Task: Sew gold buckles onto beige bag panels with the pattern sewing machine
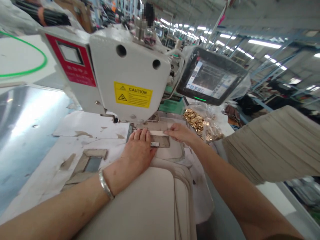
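My left hand (138, 146) lies palm down under the machine head, its fingers flat on the left end of a narrow beige strip (158, 132). Thumb and fingers of my right hand (180, 132) pinch the strip's right end. Just below the strip is a flat frame with a rectangular opening (163, 141), resting on a rounded beige panel (170, 153). A small metal piece (155, 144) shows beside my left hand. Nearer to me, a stack of beige panels (147, 200) lies partly under my left forearm. The left palm hides part of the frame.
A sewing machine head (130, 70) with a caution label stands over the hands. Behind my right hand are a touchscreen (212, 76) and a bag of gold-coloured metal pieces (196, 121). Beige fabric pieces (277, 143) are piled at right; a taped frame (85, 163) lies left.
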The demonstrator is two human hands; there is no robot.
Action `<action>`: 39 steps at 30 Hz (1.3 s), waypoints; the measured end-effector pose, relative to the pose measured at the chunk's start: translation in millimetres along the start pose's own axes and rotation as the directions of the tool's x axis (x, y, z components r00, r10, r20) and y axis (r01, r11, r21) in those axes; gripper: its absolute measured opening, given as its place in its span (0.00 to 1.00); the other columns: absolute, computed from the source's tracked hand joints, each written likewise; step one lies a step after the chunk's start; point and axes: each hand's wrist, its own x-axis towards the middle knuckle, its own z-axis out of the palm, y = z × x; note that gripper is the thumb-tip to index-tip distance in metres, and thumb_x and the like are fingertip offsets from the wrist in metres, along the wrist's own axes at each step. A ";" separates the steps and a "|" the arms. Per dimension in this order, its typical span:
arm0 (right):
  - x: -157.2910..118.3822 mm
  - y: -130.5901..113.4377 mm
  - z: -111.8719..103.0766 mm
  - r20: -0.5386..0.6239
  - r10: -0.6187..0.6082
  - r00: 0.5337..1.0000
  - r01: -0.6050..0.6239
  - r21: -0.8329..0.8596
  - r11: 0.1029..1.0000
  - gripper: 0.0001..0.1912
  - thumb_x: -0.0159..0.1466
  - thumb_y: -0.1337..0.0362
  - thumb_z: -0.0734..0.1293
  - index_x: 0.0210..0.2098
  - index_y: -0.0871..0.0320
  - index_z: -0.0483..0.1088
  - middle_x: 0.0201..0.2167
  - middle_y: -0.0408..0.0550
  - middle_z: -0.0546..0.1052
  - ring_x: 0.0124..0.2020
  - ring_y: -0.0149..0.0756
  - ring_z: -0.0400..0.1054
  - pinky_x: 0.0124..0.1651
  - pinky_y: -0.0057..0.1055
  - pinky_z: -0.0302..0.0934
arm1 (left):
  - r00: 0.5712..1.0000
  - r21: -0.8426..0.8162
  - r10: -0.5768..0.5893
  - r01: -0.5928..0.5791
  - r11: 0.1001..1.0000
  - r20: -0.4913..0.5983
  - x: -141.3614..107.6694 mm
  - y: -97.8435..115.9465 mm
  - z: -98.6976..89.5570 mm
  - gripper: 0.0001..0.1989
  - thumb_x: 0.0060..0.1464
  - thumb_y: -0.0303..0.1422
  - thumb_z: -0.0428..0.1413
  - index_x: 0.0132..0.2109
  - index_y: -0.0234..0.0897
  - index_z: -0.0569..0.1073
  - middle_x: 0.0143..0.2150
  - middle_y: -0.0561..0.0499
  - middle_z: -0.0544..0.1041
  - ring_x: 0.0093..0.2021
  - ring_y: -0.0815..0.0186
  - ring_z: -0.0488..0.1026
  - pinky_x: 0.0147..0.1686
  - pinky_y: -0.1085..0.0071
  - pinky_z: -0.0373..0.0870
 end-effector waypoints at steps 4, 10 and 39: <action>-3.3 -9.9 -6.5 0.053 0.072 0.996 -0.068 -0.072 0.995 0.17 0.59 0.56 0.71 0.21 0.59 0.64 0.11 0.35 0.62 0.12 0.22 0.51 0.17 0.23 0.43 | 0.974 -0.053 0.218 -0.215 0.975 0.058 7.7 -11.3 5.2 0.28 0.65 0.37 0.45 0.68 0.26 0.57 0.71 0.39 0.57 0.71 0.53 0.53 0.68 0.56 0.52; -2.4 -21.6 -8.2 0.133 0.156 0.979 -0.144 -0.096 0.985 0.20 0.59 0.57 0.72 0.19 0.59 0.61 0.11 0.36 0.63 0.12 0.23 0.52 0.16 0.23 0.44 | 0.946 -0.070 0.307 -0.301 0.951 0.101 16.6 -16.9 6.3 0.28 0.66 0.38 0.43 0.68 0.28 0.56 0.71 0.42 0.55 0.71 0.56 0.50 0.69 0.58 0.49; -17.0 -13.5 -3.3 0.058 0.143 0.988 -0.150 0.589 0.795 0.12 0.58 0.77 0.70 0.22 0.63 0.66 0.16 0.41 0.72 0.18 0.24 0.66 0.26 0.21 0.68 | 0.959 -0.112 0.280 -0.274 0.955 0.046 15.2 -14.7 9.6 0.28 0.65 0.38 0.43 0.67 0.28 0.58 0.71 0.40 0.57 0.70 0.55 0.53 0.68 0.58 0.49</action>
